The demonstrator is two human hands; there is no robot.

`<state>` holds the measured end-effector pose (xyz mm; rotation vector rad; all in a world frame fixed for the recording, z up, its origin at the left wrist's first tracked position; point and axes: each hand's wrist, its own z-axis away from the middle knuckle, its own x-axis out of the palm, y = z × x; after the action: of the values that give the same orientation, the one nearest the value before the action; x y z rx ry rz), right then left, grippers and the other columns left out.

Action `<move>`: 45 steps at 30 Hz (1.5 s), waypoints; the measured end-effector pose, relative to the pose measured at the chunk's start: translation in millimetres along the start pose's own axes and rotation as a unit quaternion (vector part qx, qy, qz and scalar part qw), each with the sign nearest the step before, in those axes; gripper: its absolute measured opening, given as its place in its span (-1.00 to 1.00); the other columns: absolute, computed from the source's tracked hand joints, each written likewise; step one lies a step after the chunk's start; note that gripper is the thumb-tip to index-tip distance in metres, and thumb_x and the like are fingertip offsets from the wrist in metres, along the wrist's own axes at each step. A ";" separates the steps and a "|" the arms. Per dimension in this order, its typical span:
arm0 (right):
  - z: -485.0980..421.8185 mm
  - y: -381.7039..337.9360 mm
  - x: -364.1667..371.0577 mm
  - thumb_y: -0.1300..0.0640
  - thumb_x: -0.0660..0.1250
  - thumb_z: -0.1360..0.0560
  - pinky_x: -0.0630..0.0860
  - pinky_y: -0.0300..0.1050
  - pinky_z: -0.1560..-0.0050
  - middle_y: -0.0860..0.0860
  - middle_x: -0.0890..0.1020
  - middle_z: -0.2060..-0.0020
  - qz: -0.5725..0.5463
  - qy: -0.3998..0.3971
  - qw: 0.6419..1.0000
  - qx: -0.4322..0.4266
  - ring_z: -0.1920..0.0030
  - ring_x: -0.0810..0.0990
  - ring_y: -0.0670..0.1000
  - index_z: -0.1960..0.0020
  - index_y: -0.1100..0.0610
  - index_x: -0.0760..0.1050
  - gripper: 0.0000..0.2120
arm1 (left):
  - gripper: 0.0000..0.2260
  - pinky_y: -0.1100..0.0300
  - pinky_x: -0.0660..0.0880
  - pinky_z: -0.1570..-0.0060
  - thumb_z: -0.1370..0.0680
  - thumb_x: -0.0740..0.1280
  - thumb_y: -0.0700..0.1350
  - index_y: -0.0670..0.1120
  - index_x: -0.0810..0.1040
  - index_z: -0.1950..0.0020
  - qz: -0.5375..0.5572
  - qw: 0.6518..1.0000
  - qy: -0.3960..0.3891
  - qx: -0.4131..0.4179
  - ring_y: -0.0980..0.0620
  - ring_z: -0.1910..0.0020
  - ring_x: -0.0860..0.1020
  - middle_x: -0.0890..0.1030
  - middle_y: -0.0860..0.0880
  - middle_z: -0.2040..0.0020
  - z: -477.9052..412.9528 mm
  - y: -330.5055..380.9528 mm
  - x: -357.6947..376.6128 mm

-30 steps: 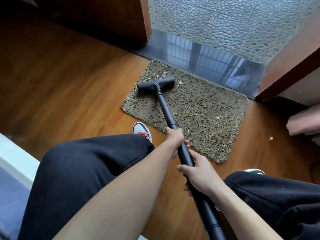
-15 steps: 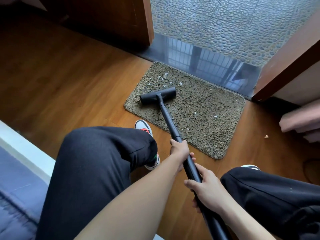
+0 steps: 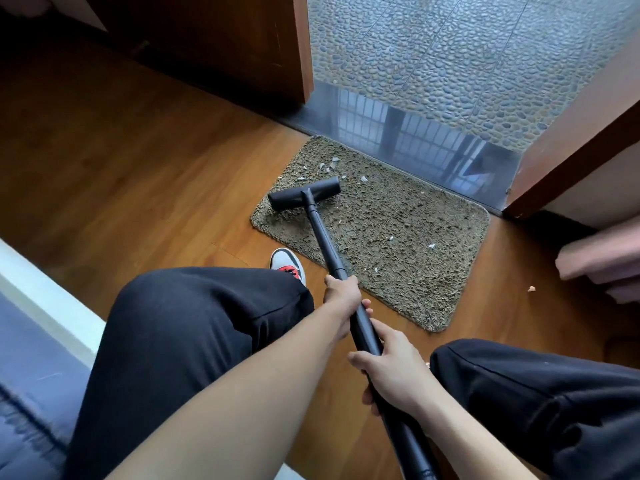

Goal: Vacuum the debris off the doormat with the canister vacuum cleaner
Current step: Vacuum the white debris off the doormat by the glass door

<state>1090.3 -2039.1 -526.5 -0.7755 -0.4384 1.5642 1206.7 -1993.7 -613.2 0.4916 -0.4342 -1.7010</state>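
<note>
Vacuuming the doormat (image 3: 415,237).
Gripping wand (image 3: 323,237) with left hand (image 3: 341,294) and right hand (image 3: 394,374), fingers wrapped round; resting floor head (image 3: 304,198) on doormat's left part, beside pale debris (image 3: 332,164).

i see a black wand (image 3: 325,237) and black floor head (image 3: 304,197), an olive-brown doormat (image 3: 408,258) flecked with whitish debris (image 3: 333,164), orange-brown woodgrain floor (image 3: 138,168), grey-blue pebble-patterned tiles (image 3: 450,64), black trousers (image 3: 180,323), a grey shoe (image 3: 287,265) with red.

Under you, the wooden floor (image 3: 138,174) carried the doormat (image 3: 415,237), laid flat against the dark threshold strip (image 3: 415,133). One pale crumb (image 3: 531,289) lay on bare boards right of it, and your shoe (image 3: 287,266) stood beside its near edge.
</note>
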 end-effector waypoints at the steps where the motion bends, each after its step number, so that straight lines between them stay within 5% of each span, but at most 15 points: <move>1: -6.0 -5.9 1.9 0.24 0.32 -0.51 0.49 -0.15 0.58 0.10 0.56 0.30 0.003 -0.003 1.000 -0.003 0.55 0.60 0.06 -0.18 -0.03 0.48 -0.70 | -0.80 0.22 0.48 0.49 -0.68 0.14 -0.10 -0.11 0.27 -0.28 0.004 1.000 0.004 0.004 0.02 0.45 0.44 0.40 -0.10 0.24 -5.3 6.5 -4.2; 9: -60.3 -37.3 12.8 0.24 0.33 -0.50 0.54 -0.07 0.54 0.10 0.55 0.32 0.010 -0.002 1.000 -0.006 0.54 0.61 0.12 -0.15 -0.01 0.49 -0.73 | -0.71 0.22 0.43 0.50 -0.68 0.13 -0.13 -0.13 0.21 -0.38 0.033 0.999 -0.003 0.010 0.03 0.49 0.40 0.37 -0.09 0.34 -43.4 49.3 -21.8; 14: -87.3 -48.7 16.4 0.23 0.34 -0.50 0.53 -0.09 0.55 0.11 0.56 0.28 0.022 -0.009 1.000 0.002 0.53 0.61 0.12 -0.16 0.03 0.48 -0.74 | -0.88 0.19 0.41 0.46 -0.68 0.13 -0.15 -0.14 0.23 -0.15 0.053 0.999 0.007 0.004 0.01 0.50 0.37 0.36 -0.10 0.38 -61.8 64.8 -29.0; 25: -112.5 -66.7 12.6 0.24 0.36 -0.52 0.51 -0.11 0.56 0.12 0.56 0.27 0.032 -0.012 0.999 -0.005 0.52 0.60 0.10 -0.12 0.05 0.49 -0.79 | -0.89 0.18 0.43 0.44 -0.69 0.12 -0.14 -0.13 0.22 -0.16 0.056 0.998 -0.009 -0.001 0.00 0.49 0.37 0.36 -0.10 0.37 -80.3 87.4 -32.8; 36: -47.1 -29.2 0.6 0.25 0.35 -0.52 0.48 -0.15 0.57 0.13 0.56 0.24 0.027 -0.008 0.999 0.015 0.56 0.59 0.09 -0.30 -0.05 0.45 -0.60 | -0.80 0.21 0.47 0.46 -0.69 0.10 -0.09 -0.11 0.20 -0.29 0.021 0.999 -0.040 -0.019 0.00 0.50 0.41 0.40 -0.09 0.37 -29.2 39.2 -13.8; 45: -11.2 -4.2 9.4 0.21 0.36 -0.50 0.52 -0.09 0.55 0.12 0.60 0.29 0.016 0.002 1.000 0.013 0.54 0.63 0.16 -0.19 -0.20 0.47 -0.61 | -0.75 0.19 0.49 0.44 -0.68 0.14 -0.07 -0.09 0.23 -0.33 0.011 0.999 -0.031 -0.013 0.01 0.50 0.44 0.42 -0.10 0.33 -11.5 0.4 -10.7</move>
<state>1101.1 -2031.1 -533.6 -0.7682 -0.4050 1.5944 1215.1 -1983.4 -621.8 0.4153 -0.4609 -1.7012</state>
